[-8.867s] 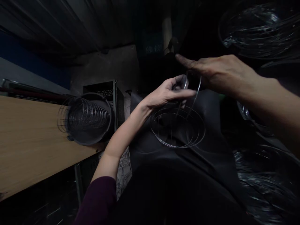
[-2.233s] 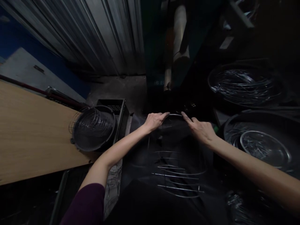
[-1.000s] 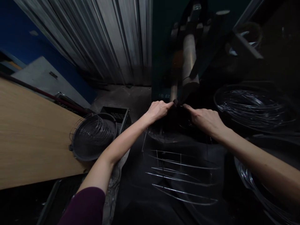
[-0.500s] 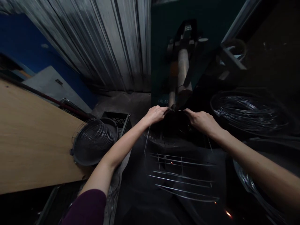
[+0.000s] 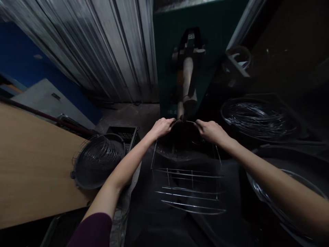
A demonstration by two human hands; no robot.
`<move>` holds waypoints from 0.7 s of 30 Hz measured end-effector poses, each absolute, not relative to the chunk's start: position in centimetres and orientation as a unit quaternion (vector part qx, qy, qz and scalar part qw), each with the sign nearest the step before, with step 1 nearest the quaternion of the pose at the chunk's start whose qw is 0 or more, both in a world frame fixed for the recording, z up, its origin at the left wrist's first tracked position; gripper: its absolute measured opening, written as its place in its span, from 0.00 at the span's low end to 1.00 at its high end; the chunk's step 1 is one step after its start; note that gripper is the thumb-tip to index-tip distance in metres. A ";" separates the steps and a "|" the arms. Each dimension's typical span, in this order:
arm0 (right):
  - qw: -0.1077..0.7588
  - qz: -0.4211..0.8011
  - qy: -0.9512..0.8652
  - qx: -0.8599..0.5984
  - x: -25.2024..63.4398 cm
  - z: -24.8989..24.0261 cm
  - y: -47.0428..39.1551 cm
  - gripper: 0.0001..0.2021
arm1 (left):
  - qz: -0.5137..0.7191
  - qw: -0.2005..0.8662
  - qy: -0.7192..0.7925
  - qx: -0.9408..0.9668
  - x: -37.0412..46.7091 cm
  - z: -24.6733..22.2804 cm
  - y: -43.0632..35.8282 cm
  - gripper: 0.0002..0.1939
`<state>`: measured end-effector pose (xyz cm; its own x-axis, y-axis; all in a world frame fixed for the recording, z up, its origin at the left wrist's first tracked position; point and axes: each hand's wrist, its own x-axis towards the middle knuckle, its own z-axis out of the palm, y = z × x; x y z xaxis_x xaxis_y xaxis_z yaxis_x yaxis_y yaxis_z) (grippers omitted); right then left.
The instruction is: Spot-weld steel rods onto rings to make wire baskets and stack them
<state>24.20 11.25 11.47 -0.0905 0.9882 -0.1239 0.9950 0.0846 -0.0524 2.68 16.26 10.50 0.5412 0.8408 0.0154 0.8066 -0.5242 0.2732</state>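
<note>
My left hand (image 5: 162, 127) and my right hand (image 5: 209, 130) are both closed on a wire rack (image 5: 190, 175), pinching its far edge from either side. Between the hands, a thin wire crosses at the tip of a machine's electrode arm (image 5: 180, 110). The rack's bright parallel bars hang toward me, below my hands, over dark cloth. Above the lower tip sits a thick metal cylinder (image 5: 189, 77) on the green machine (image 5: 164, 65). Shadow hides much of the rack's far part and my fingertips.
At left, a dark basin (image 5: 88, 175) holds coiled wire rings beside a plywood panel (image 5: 33, 161) and a black crate (image 5: 131, 132). A round tub (image 5: 226, 118) of loose wires stands right; another tub (image 5: 295, 152) lies under my right forearm. Corrugated metal (image 5: 115, 51) stands behind.
Sparks glowing near the rack and at lower right are gone. The camera view has shifted, so machine and hands appear farther left. Both hands keep their hold on the rack.
</note>
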 end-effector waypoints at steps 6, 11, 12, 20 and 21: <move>-0.023 -0.140 0.738 0.660 25.4 11.6 11.4 0.20 | 0.072 0.126 0.469 0.871 2.6 10.1 16.8 0.19; -0.042 -0.284 0.725 0.626 27.5 11.9 10.1 0.19 | 0.076 0.125 0.485 0.862 3.5 10.6 16.4 0.18; -0.042 -0.286 0.719 0.632 27.5 12.0 9.5 0.19 | 0.083 0.133 0.490 0.857 3.4 10.9 16.2 0.18; -0.246 -0.156 0.677 0.676 27.0 13.3 3.4 0.15 | 0.415 0.433 0.563 0.568 -5.8 8.8 6.1 0.12; -0.274 -0.140 0.665 0.681 27.4 13.6 2.8 0.15 | 0.422 0.476 0.594 0.492 -6.7 7.6 4.0 0.12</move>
